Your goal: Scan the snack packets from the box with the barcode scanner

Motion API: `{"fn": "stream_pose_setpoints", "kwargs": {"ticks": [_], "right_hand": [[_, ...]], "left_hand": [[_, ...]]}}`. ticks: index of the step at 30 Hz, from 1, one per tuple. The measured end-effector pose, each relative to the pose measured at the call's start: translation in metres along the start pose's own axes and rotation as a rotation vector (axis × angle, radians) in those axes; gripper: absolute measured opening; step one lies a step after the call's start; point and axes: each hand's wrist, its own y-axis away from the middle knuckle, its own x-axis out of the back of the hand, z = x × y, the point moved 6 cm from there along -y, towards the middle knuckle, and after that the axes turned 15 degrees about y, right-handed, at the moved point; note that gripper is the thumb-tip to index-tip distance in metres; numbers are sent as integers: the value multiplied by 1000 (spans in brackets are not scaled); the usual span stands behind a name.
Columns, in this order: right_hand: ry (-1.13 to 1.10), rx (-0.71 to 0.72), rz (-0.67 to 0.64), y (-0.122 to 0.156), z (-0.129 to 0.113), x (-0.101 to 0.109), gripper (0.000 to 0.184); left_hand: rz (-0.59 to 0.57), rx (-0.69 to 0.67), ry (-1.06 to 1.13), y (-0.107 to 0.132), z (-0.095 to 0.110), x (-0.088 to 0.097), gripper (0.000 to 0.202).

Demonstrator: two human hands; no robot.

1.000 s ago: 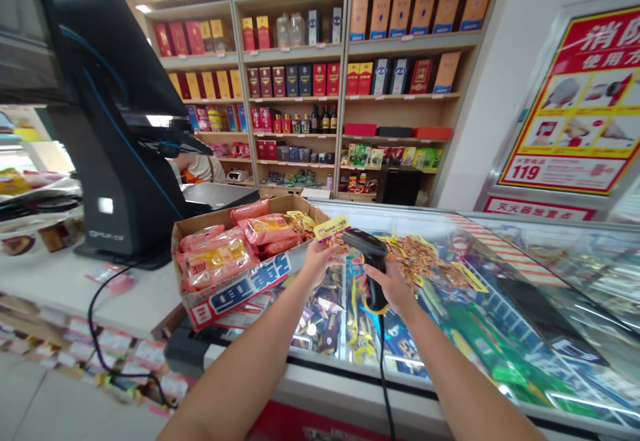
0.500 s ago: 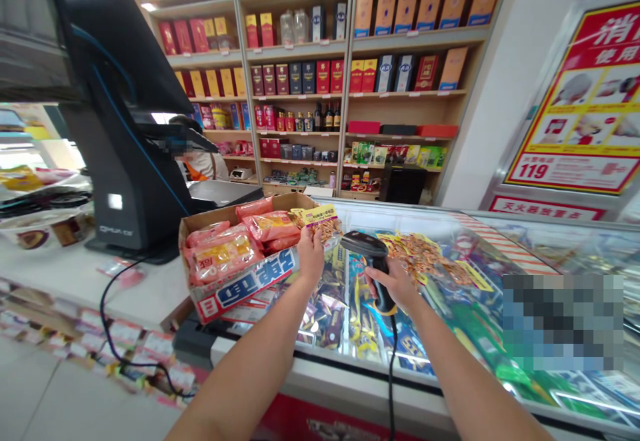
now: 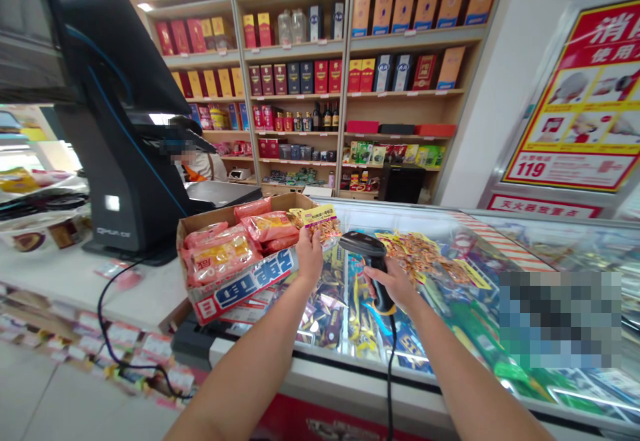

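Observation:
My left hand (image 3: 311,254) grips a snack packet (image 3: 324,221) with a yellow header and a clear front showing brown pieces. It is held at the right end of an open cardboard box (image 3: 250,292) of pink-wrapped packets (image 3: 225,253). Wrapped around the handle of a black barcode scanner (image 3: 367,246) is my right hand (image 3: 393,280). The scanner's head points left, toward the packet, with a gap between them. Its cable hangs down past the counter edge. More yellow-topped snack packets (image 3: 425,254) lie on the glass just beyond my right hand.
Under the glass of the freezer (image 3: 345,348) lie colourful wrapped goods. A black checkout terminal (image 3: 130,161) stands on the white counter (image 3: 145,301) at left, its cable looping down. Shelves (image 3: 295,98) of boxes and bottles line the back. A person (image 3: 200,161) is partly hidden behind the terminal.
The view has shifted very slightly. Both hands keep hold of the packet and the scanner in nearly the same positions.

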Motion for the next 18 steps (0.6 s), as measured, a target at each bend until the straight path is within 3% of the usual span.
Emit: {"fn": "stream_pose_setpoints", "kwargs": {"ticks": [7,12,15,18], "right_hand": [[12,31,15,-2,3,1,31],[-85,-27,70,-4,6,2,31],[-166,-133,156,-4,8,10,32],[-214,-168,251,2,4,28,31]], "left_hand": [[-8,45,53,-1,-11,-4,14],[-27,66,139,1,-17,-9,18],[-72,133,241,3,-18,-22,18],[-189,216,364,8,-14,-48,18]]}}
